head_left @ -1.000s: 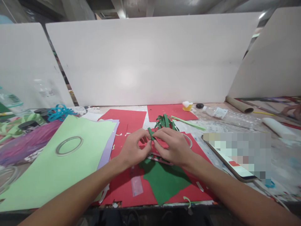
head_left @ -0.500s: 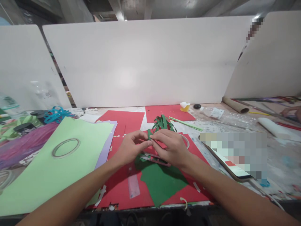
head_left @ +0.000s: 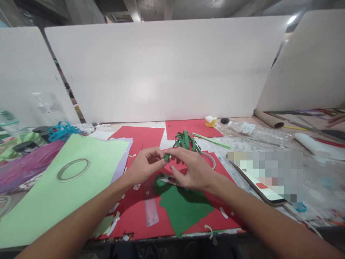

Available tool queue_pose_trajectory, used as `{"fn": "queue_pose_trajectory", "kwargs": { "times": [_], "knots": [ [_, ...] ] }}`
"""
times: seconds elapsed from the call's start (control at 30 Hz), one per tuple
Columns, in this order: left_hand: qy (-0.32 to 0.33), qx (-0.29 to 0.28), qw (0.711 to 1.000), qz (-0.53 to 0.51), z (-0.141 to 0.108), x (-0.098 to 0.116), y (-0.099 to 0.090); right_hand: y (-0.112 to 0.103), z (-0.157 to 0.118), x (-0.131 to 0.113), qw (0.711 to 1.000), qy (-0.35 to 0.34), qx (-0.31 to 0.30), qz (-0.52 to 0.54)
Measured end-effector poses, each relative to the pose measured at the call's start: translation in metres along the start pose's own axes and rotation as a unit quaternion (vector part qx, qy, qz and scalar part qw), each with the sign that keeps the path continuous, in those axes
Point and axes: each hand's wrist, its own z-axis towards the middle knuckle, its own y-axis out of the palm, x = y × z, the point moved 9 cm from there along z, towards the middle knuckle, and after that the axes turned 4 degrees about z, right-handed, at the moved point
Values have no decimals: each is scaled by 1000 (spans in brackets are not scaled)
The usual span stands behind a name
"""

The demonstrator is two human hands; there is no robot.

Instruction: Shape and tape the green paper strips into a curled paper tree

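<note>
Table (head_left: 319, 172) — white panel (head_left: 161, 72), green paper (head_left: 167, 157)

The person's right hand (head_left: 191, 167) has loosened: its thumb has dropped away from the green roll (head_left: 167, 157), while its fingertips remain close by the roll's upper end. The roll, which stood up leaning left, now leans right and shows less above the left hand (head_left: 145, 163). White scraps (head_left: 137, 187) beside the left wrist have come into view. At far right, another person's hand (head_left: 338, 119) has shifted farther off, baring a dark object (head_left: 334, 135)
</note>
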Motion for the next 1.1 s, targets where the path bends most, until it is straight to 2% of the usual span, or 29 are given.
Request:
{"fn": "queue_pose_trajectory", "kwargs": {
  "times": [0.1, 0.27, 0.43, 0.53, 0.87, 1.1],
  "knots": [
    [-5, -9, 1000, 5, 0, 0, 2, -2, 1, 1, 1000, -11, 17, -3],
    [-17, 16, 998, 61, 1, -4, -3, -10, 1, 2, 997, -17, 56, -46],
    [-6, 70, 993, 100, 0, 2, -12, -10, 1, 9, 997, -2, 53, -62],
    [-10, 76, 992, 96, -1, 5, -11, -9, 0, 13, 997, 4, 52, -59],
    [-21, 30, 996, 76, -2, 2, -3, -10, -1, 9, 997, -10, 76, -25],
    [-7, -31, 997, 76, 0, 6, 6, -2, -1, 13, 998, 16, 56, 37]
  ]
}}
